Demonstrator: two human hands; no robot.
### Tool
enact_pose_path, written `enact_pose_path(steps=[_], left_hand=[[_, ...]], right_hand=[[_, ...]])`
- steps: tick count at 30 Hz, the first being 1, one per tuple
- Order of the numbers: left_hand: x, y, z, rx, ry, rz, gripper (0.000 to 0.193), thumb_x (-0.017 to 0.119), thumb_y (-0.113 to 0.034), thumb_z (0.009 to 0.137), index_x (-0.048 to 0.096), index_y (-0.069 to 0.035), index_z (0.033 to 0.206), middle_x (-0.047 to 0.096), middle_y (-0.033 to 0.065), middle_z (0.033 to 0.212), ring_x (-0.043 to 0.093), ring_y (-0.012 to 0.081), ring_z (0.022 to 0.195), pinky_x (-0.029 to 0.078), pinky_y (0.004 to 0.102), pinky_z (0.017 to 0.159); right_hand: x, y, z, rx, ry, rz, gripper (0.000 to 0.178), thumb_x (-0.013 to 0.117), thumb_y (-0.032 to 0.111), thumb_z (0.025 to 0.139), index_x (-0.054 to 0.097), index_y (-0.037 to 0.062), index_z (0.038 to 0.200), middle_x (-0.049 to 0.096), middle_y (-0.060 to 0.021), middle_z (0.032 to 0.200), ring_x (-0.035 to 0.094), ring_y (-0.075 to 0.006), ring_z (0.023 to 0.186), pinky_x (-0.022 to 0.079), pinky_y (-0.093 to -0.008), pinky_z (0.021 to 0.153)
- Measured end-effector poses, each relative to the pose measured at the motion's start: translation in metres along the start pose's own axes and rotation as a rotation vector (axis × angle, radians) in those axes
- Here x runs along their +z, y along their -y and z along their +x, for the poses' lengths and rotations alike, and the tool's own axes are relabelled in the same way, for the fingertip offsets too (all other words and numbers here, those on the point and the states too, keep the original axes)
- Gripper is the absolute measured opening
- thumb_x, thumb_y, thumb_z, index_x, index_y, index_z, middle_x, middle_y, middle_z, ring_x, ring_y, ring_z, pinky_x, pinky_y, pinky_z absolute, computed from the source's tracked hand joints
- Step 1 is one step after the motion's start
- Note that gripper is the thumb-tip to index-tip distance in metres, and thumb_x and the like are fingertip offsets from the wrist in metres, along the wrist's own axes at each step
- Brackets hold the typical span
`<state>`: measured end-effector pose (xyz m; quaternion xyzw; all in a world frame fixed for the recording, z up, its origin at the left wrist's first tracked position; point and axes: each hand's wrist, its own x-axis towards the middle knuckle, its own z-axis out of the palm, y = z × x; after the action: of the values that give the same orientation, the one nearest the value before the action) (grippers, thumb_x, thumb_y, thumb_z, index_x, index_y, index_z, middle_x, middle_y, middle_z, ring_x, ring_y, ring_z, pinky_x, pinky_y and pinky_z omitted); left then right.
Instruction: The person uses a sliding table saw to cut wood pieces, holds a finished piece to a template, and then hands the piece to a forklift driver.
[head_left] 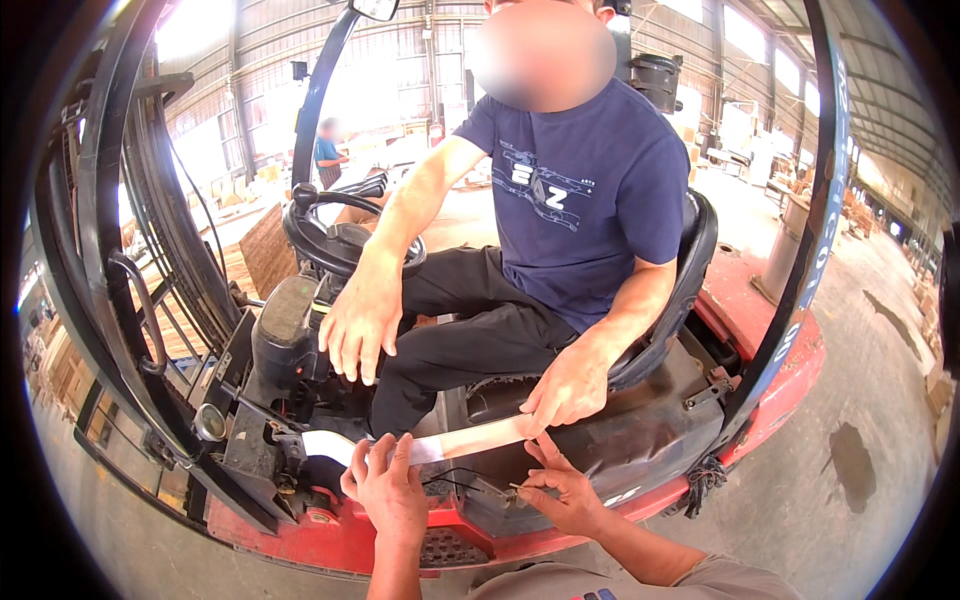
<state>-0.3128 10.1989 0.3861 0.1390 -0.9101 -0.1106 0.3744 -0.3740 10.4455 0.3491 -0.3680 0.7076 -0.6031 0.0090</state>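
Observation:
A long, flat pale strip [480,438], white toward the left and light wood-coloured toward the right, stretches across the side of a red forklift. My left hand [392,500] grips it near its white part, fingers over the top edge. At the strip's right end, the hand [568,388] of a person sitting in the forklift pinches it. My right hand [565,492] is just below that end, its index finger raised to the strip. Between its thumb and fingers is a thin stick-like thing [519,487], too small to name. The seated person's other hand [362,325] hangs loosely above my left hand.
The forklift's black steering wheel [345,235] and mast [110,240] stand at the left. A dark roof post [800,250] rises at the right. Under my hands runs the red step [455,548]. Another person [328,152] stands far back among stacked boards.

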Motion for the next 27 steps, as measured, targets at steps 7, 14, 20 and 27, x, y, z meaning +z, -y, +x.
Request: enact_pose_path(steps=[7,14,20,27], left_hand=[[0.002,0.002,-0.001,0.003,-0.003,0.0,0.052,0.074,-0.001,0.069,0.07,-0.015,0.119,0.063,0.0047,0.125,0.049,0.0345,0.128,0.032,0.0537,0.101],[0.002,0.0,-0.001,-0.004,0.009,0.004,0.05,0.074,-0.002,0.07,0.071,-0.014,0.118,0.064,0.0048,0.126,0.049,0.0342,0.128,0.032,0.0534,0.1],[0.003,0.003,-0.001,0.004,0.005,0.003,0.05,0.074,-0.002,0.07,0.071,-0.014,0.119,0.064,0.0051,0.126,0.049,0.0341,0.128,0.032,0.0531,0.1],[0.004,0.006,-0.002,0.006,0.0,0.012,0.051,0.075,-0.002,0.069,0.071,-0.015,0.119,0.064,0.0051,0.125,0.05,0.0344,0.127,0.032,0.0531,0.099]], right_hand=[[0.001,-0.005,0.0,-0.033,-0.018,0.024,0.012,0.071,0.007,0.092,0.07,-0.002,0.099,0.018,-0.0214,0.165,0.04,-0.0353,0.144,0.04,-0.0429,0.112],[0.001,-0.011,-0.001,-0.045,-0.019,-0.016,0.013,0.071,0.008,0.092,0.07,-0.0017,0.1,0.019,-0.0199,0.165,0.042,-0.0355,0.142,0.042,-0.0433,0.11],[0.001,0.001,0.0,-0.011,-0.022,0.009,0.013,0.071,0.009,0.092,0.07,-0.0018,0.099,0.021,-0.0204,0.164,0.042,-0.0351,0.142,0.041,-0.0436,0.111],[-0.002,-0.005,0.0,-0.001,0.003,-0.003,0.012,0.07,0.009,0.092,0.07,-0.0016,0.098,0.024,-0.0209,0.163,0.041,-0.0347,0.143,0.04,-0.0435,0.112]])
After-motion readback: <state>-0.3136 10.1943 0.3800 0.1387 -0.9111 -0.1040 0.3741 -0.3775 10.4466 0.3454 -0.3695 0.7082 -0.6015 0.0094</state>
